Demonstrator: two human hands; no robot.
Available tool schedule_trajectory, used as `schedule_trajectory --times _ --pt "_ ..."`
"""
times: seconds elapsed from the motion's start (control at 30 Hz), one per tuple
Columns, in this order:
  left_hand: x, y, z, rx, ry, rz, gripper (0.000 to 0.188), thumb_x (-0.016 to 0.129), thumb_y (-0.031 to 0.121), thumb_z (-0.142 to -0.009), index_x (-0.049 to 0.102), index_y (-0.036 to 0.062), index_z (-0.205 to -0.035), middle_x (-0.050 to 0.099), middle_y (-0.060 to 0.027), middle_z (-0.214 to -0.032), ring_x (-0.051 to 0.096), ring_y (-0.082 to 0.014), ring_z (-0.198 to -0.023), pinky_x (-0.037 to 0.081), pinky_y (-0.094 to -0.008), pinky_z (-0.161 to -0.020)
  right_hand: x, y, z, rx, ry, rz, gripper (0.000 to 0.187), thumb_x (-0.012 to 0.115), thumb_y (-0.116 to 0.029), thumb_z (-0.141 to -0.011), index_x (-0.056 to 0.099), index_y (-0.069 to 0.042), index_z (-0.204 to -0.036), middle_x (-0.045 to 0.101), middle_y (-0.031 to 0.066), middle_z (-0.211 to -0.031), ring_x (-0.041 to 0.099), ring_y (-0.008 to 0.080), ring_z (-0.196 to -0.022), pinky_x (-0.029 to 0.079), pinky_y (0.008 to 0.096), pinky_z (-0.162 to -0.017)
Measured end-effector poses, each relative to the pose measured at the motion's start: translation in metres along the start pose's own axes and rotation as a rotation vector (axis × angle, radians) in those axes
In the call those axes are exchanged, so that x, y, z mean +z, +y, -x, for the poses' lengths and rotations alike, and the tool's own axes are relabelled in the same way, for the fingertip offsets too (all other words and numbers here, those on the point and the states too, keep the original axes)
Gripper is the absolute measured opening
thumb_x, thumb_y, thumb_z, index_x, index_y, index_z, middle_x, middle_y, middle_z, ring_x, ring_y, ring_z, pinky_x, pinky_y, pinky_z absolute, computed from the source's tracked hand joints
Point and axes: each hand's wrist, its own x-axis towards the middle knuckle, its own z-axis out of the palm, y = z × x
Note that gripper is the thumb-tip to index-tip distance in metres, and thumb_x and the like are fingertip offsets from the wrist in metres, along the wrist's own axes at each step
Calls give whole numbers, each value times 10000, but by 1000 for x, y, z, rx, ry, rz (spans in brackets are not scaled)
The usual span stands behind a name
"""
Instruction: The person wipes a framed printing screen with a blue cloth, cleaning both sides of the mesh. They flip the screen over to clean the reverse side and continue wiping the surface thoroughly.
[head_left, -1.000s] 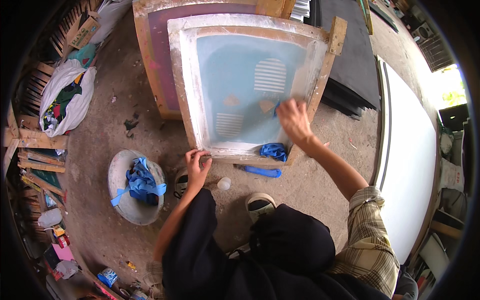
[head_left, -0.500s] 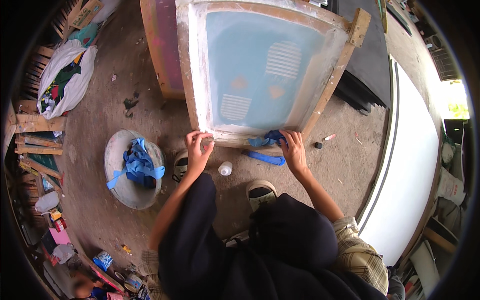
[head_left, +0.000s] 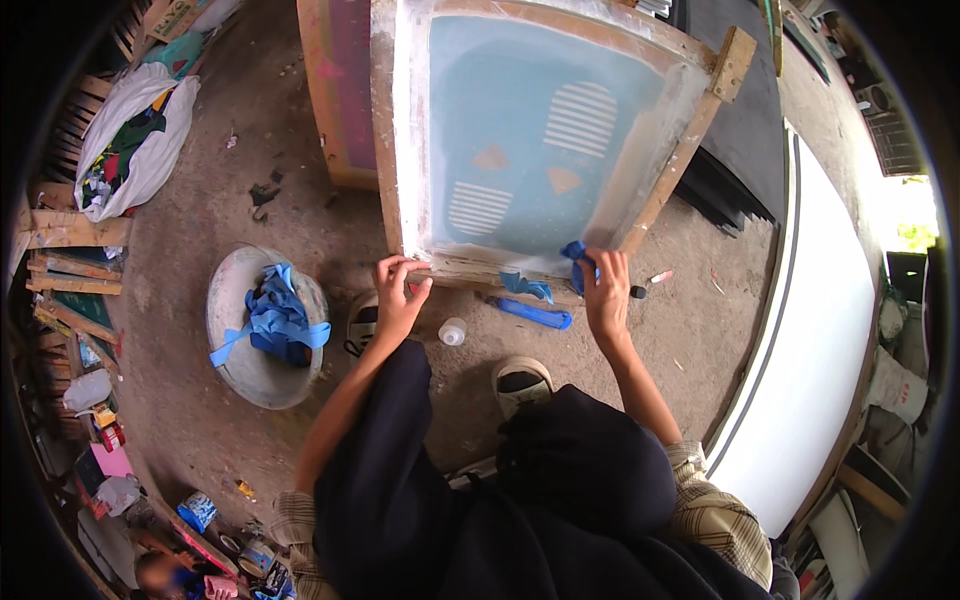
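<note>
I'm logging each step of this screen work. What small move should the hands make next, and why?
Probably press the blue tape flat along the screen frame's lower edge. The right hand pinches it at that corner, more tape hangs loose nearby, and the left hand grips the frame steady.

The wooden screen frame [head_left: 690,150] runs off the top edge, its upper rail out of sight. The right hand [head_left: 606,292] covers part of the blue tape [head_left: 574,252]. Small bits on the floor by the pen [head_left: 660,277] are too tiny to identify.
</note>
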Motion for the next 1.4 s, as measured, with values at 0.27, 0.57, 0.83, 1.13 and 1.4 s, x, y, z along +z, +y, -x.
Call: schedule_trajectory --times 0.27,0.57,0.83,1.13,1.4 --pt "-1 2 -2 -2 12 21 242 693 167 -791 627 113 -1017 441 -92 -1073 416 -280 -1081 339 -401 -948 -5 1 -57 -101 270 428 317 700 -86 -728 621 -189 -1016 573 -32 -1001 488 207 -964 336 385 -833" --pt "-1 -4 0 -19 19 15 237 689 168 -798 625 110 -1019 442 -91 -1068 409 -279 -1081 336 -402 -946 17 2 -66 -131 274 422 264 709 -156 -735 621 -195 -981 598 -73 -968 473 153 -999 262 381 -878" --pt "-1 -5 -1 -24 -4 43 240 688 156 -797 625 95 -1021 444 -98 -1077 413 -283 -1089 351 -399 -941 0 19 -100 -382 181 537 237 684 -145 -716 625 -166 -945 588 -61 -979 450 135 -1033 237 395 -887" --pt "-3 0 -1 -18 -10 65 244 661 156 -818 621 79 -1045 475 -99 -1083 437 -263 -1102 359 -373 -954 -19 17 -115 -587 -44 682 286 660 -106 -697 594 -123 -974 536 -8 -968 460 159 -1029 311 429 -880" --pt "-1 -4 2 -39 10 66 241 677 174 -800 626 88 -1019 466 -100 -1064 423 -282 -1085 351 -394 -944 -24 19 -120 -726 -163 701 291 678 -100 -679 591 -92 -956 515 9 -961 458 161 -995 363 425 -888"
